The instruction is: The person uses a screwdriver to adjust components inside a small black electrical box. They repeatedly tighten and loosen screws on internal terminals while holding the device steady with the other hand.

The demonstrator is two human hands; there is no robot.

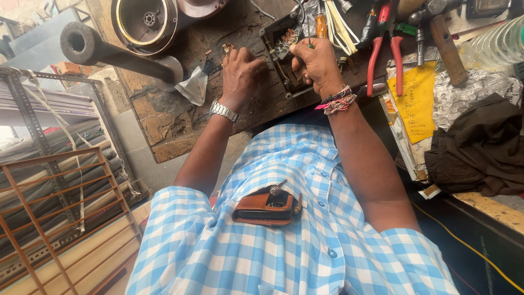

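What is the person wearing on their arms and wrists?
The left hand has a shiny silver metal watch on its wrist. The right hand has a bundle of threads and beaded bands, pink, red and pale, round its wrist. Both forearms are bare. The blue and white checked shirt has short sleeves that end above the elbows.

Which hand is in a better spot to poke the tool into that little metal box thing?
Probably the right hand: it grips the thin screwdriver and sits right over the small metal-framed part. The left hand, with the wristwatch, carries no tool and rests beside the part on the wooden bench.
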